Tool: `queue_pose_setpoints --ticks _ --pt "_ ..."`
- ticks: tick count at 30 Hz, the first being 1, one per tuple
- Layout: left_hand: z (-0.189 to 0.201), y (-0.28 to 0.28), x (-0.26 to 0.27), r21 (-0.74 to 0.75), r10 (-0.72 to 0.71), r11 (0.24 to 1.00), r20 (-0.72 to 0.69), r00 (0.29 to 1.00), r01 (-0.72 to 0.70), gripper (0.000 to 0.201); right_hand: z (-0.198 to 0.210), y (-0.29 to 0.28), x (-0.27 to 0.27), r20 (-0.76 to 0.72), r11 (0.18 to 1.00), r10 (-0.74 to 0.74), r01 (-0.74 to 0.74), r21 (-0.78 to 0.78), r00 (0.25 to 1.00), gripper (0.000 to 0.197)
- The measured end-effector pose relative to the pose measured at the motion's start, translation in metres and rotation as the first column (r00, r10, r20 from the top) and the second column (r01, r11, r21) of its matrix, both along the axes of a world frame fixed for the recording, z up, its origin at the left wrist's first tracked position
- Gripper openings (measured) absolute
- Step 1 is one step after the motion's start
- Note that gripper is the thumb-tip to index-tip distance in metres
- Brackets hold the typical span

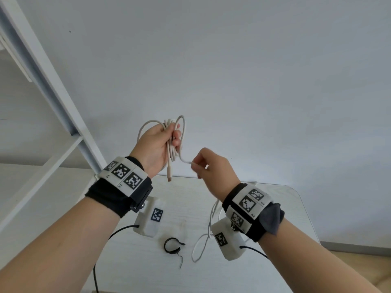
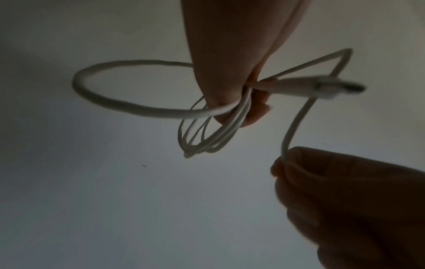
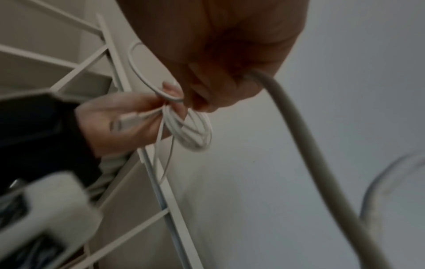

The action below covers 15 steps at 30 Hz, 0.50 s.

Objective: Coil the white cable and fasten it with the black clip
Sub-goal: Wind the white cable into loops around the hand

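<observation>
My left hand [image 1: 167,138] is raised above the table and grips several loops of the white cable [image 1: 171,149], with one plug end [image 1: 170,177] hanging below the fist. In the left wrist view the loops [image 2: 207,138] fan out under the left hand [image 2: 230,87]. My right hand [image 1: 201,163] pinches the free strand just to the right; the rest of the cable [image 1: 203,244] trails down onto the table. In the right wrist view the strand [image 3: 299,136] leaves my right hand [image 3: 218,76]. The black clip [image 1: 172,245] lies open on the table, below both hands.
The white table [image 1: 285,199] ends at a rounded far right corner, with a pale wall [image 1: 232,70] behind it. A white shelf frame [image 1: 53,92] stands at the left. Black wires run from the wrist cameras [image 1: 148,216] over the table.
</observation>
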<state>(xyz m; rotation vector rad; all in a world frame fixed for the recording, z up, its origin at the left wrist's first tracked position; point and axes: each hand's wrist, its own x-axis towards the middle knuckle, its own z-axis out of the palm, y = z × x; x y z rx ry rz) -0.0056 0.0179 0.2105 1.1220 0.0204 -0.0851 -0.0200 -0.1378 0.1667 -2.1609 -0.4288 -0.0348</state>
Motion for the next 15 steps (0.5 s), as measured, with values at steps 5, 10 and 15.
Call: queue_pose_setpoints --ticks 5,10,15 --pt "-0.006 0.006 -0.012 0.033 -0.125 0.991 -0.071 0.990 0.128 0.022 0.008 -0.021 0.025 -0.082 0.940 -0.217 0.231 0.251 0.973 0.018" --pt "-0.017 0.012 -0.023 -0.005 -0.252 0.967 -0.094 0.963 0.253 0.037 0.007 -0.036 0.048 -0.163 0.904 -0.352 0.380 0.198 0.922 0.017" --pt "-0.018 0.015 -0.022 -0.234 -0.430 0.882 -0.041 0.902 0.410 0.038 -0.014 -0.025 0.046 -0.188 0.952 -0.291 0.264 -0.154 0.938 0.010"
